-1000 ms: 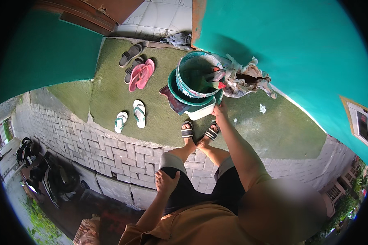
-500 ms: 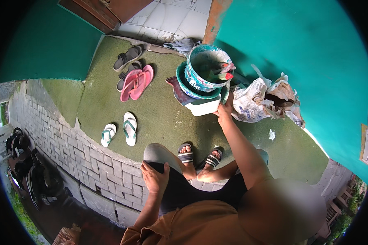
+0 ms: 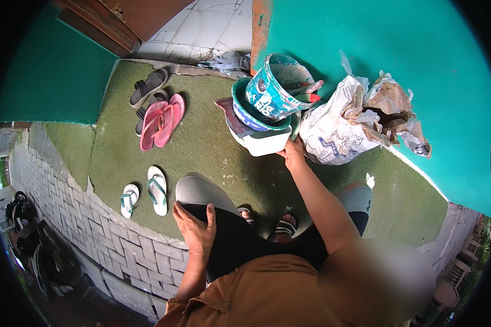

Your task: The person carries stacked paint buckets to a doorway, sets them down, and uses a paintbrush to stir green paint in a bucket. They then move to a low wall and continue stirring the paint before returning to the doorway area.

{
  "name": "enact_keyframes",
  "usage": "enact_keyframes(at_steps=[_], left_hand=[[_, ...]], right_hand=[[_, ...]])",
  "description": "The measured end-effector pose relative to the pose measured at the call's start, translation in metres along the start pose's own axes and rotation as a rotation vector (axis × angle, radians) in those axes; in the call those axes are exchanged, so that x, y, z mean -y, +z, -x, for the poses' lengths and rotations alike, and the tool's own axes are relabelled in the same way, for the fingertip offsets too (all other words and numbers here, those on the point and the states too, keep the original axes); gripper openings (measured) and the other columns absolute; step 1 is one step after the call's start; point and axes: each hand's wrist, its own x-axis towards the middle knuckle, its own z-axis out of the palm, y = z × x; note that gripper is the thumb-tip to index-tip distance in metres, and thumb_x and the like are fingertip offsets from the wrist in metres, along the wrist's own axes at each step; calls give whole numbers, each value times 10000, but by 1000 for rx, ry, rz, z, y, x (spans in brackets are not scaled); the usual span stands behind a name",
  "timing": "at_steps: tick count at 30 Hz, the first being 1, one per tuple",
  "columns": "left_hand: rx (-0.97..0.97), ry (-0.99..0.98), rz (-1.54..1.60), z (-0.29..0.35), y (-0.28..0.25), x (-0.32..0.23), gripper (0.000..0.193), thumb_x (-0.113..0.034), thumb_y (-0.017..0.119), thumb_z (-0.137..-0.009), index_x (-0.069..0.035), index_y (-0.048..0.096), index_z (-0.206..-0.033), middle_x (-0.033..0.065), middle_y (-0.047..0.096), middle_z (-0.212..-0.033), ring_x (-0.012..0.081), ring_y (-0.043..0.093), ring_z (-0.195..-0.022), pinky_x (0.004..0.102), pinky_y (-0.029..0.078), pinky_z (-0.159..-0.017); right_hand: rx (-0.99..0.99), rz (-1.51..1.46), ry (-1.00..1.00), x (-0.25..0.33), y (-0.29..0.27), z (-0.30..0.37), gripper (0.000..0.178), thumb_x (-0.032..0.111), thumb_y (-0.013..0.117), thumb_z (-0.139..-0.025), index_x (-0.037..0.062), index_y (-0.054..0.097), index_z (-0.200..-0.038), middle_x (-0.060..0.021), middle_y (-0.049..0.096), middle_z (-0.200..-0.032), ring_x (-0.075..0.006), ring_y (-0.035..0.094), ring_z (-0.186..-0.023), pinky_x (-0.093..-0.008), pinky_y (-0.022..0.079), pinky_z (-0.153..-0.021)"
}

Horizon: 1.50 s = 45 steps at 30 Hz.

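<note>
My right hand [image 3: 294, 154] is closed on the near right edge of a white plastic container [image 3: 267, 144], its fingers partly hidden. On that container sits a teal basin [image 3: 251, 121], and in the basin a paint-smeared teal bucket [image 3: 271, 94] leans to the right. Red-and-white tools [image 3: 309, 94] poke out of the bucket; their kind is unclear. A flat maroon piece [image 3: 228, 113] juts out at the stack's left. My left hand [image 3: 196, 229] lies on my left thigh near the knee, fingers stretched out, holding nothing.
Right of the stack, a torn white sack [image 3: 333, 128] leans by the teal wall [image 3: 365, 32]. White-and-green flip-flops [image 3: 157, 191], pink flip-flops [image 3: 162, 122] and dark sandals [image 3: 150, 86] lie on the green floor [image 3: 202, 147]. A rag [image 3: 229, 62] lies at the doorway.
The bucket now tilts more to the right. My view has shifted, and my knees are spread wider. My right hand keeps its hold on the container; my left hand stays on my leg.
</note>
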Motion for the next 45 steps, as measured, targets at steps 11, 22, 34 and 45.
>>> enact_keyframes(at_steps=[11,22,34,45], left_hand=[[-130,483,184,-58,25,-33,663,-286,676,-861,74,377,-1330,295,399,-1343,456,386,-1284,494,329,-1079],[114,514,216,-187,51,-292,1029,-747,567,-753,71,411,-1356,288,481,-1328,394,513,-1221,443,443,-1000],[441,445,216,-211,55,-340,637,-473,648,-777,69,568,-1103,191,693,-976,280,699,-843,348,550,-778],[310,462,708,-209,10,-228,407,-251,621,-825,66,595,-1078,144,652,-702,229,672,-563,341,545,-584]], right_hand=[[70,39,220,9,-28,15,452,302,592,-929,83,477,-1307,-83,597,-1204,-236,645,-968,-453,563,-810],[228,862,-542,84,-33,142,335,202,607,-899,-4,592,-1163,-151,673,-998,-272,667,-823,-352,524,-748],[260,781,-441,74,-107,193,245,119,598,-917,-6,618,-1128,-123,689,-971,-182,677,-796,-295,531,-718],[330,605,-259,84,-113,188,247,137,550,-975,11,592,-1183,-70,672,-1044,-129,664,-886,-260,524,-753]])
